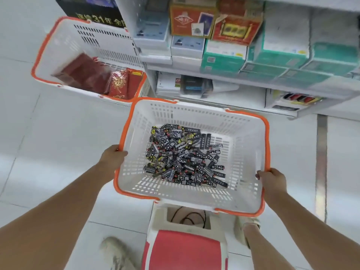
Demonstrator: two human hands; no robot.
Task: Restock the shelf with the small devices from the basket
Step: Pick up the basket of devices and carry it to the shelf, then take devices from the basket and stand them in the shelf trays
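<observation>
A white basket with an orange rim (247,141) is held in front of me above the floor. In its bottom lies a heap of several small black patterned devices (183,155). My left hand (114,157) grips the basket's left rim, fingers curled over the orange edge. My right hand (271,181) grips the right rim the same way. The white shelf (229,107) stands just beyond the basket, its lower tiers stocked with boxes.
A second white and orange basket (58,45) with red packets (120,84) sits on the floor at the left. Teal boxes (224,59) and red boxes (235,26) fill the shelf. A red and white stool (185,250) stands below the basket, between my shoes.
</observation>
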